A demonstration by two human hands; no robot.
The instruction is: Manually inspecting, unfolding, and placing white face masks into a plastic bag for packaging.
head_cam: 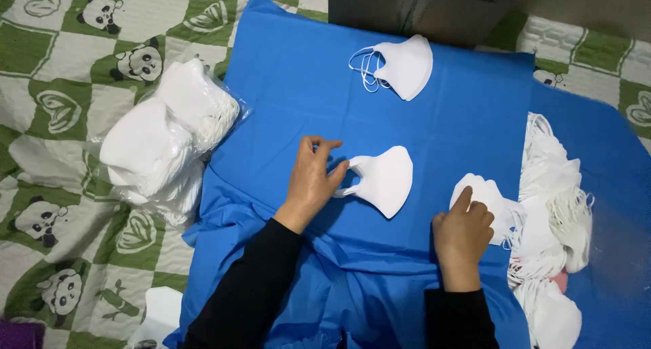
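Observation:
On the blue cloth lies a folded white face mask. My left hand pinches its ear loop at the mask's left edge. My right hand rests on another white mask at the edge of a loose heap of white masks, its index finger pressing on top. A small stack of folded masks with loops to the left lies farther back on the cloth.
A clear plastic bag full of white masks lies left on the green-and-white panda quilt. A cardboard box stands at the back. One white piece lies near the lower left.

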